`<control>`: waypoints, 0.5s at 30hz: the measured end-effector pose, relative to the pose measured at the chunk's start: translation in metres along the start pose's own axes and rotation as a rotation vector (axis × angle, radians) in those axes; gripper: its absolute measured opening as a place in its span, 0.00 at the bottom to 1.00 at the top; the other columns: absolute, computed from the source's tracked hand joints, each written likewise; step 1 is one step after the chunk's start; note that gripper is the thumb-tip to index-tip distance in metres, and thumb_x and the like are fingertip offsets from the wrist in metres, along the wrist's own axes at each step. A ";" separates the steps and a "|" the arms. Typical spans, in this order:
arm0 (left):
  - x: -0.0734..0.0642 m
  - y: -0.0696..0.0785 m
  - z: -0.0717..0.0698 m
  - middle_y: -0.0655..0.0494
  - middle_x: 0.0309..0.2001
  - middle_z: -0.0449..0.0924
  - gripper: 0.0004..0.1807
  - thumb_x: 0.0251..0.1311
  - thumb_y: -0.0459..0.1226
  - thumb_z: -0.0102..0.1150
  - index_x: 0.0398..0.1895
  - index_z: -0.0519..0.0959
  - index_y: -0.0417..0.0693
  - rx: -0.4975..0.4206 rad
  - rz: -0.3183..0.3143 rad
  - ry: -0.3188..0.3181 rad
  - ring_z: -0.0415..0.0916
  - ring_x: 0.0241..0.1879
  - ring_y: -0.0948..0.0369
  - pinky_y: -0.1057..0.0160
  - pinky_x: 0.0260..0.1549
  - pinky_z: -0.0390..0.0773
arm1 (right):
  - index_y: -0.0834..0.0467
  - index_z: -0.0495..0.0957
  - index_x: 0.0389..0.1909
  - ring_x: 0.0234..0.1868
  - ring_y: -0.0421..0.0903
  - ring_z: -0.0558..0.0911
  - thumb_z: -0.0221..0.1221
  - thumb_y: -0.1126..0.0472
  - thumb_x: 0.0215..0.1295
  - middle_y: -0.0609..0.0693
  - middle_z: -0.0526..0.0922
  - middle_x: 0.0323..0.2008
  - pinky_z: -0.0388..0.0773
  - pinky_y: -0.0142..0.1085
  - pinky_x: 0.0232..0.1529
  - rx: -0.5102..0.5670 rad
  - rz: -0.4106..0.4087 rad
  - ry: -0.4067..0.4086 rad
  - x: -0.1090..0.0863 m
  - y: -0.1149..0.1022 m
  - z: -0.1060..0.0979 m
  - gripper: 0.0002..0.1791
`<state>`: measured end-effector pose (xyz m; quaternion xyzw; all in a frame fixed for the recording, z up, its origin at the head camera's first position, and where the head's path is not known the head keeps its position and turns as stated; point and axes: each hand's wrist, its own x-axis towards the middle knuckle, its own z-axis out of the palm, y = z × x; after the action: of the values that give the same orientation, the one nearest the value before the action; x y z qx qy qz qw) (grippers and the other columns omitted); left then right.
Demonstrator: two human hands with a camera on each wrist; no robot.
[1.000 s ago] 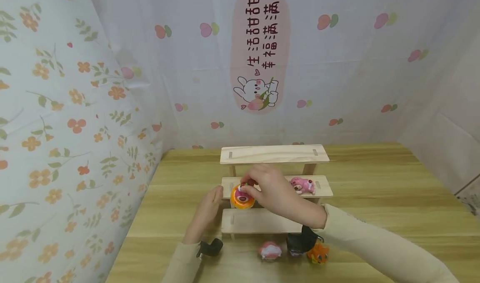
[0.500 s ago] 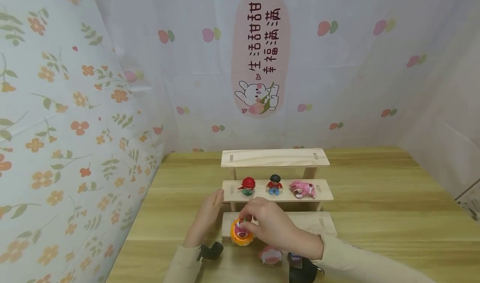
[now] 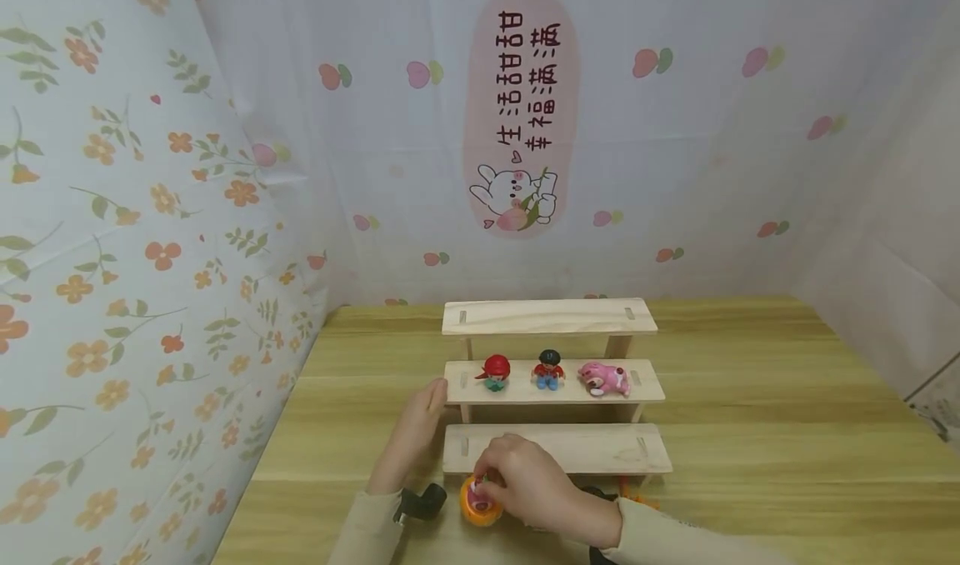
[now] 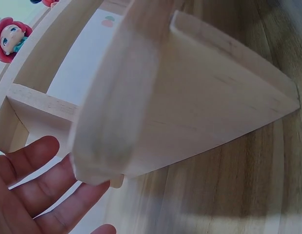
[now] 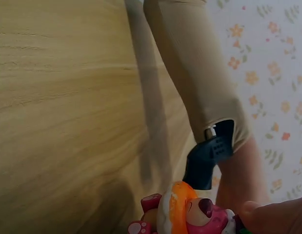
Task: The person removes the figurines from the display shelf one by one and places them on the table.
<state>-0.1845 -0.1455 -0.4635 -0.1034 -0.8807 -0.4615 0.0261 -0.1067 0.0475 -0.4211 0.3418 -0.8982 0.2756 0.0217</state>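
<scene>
right hand (image 3: 521, 477) pinches one toy (image 3: 480, 505); three figures (image 3: 548, 372) shelved

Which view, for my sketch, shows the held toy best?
The right wrist view: the toy is largest there, its orange ring plain, though cropped below. The head view shows it small, partly covered by the right hand; the left wrist view, not at all.

We look at a wood-grain desk (image 3: 757, 390) screened off as a display corner: flowered cloth (image 3: 127, 223) at left, rabbit-printed cloth (image 3: 675, 157) behind, toys (image 3: 549, 372) on a wooden rack (image 3: 555, 450). Home or studio, we cannot tell.
</scene>
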 end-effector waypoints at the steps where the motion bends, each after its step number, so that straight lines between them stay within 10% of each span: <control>1: 0.000 0.000 0.000 0.50 0.29 0.71 0.20 0.76 0.44 0.33 0.29 0.69 0.43 -0.002 -0.002 -0.004 0.70 0.35 0.57 0.54 0.42 0.73 | 0.52 0.83 0.28 0.28 0.30 0.66 0.70 0.58 0.52 0.37 0.74 0.23 0.67 0.24 0.30 -0.002 0.008 -0.006 -0.001 0.001 0.002 0.05; 15: 0.001 -0.003 0.001 0.49 0.34 0.75 0.22 0.76 0.46 0.31 0.30 0.70 0.43 -0.020 -0.013 -0.004 0.74 0.42 0.54 0.50 0.47 0.74 | 0.51 0.83 0.29 0.29 0.30 0.69 0.69 0.55 0.53 0.37 0.78 0.26 0.68 0.23 0.31 -0.052 0.032 -0.019 -0.002 0.009 0.017 0.06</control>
<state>-0.1856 -0.1462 -0.4662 -0.0988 -0.8768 -0.4701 0.0206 -0.1085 0.0454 -0.4408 0.3295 -0.9105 0.2494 0.0174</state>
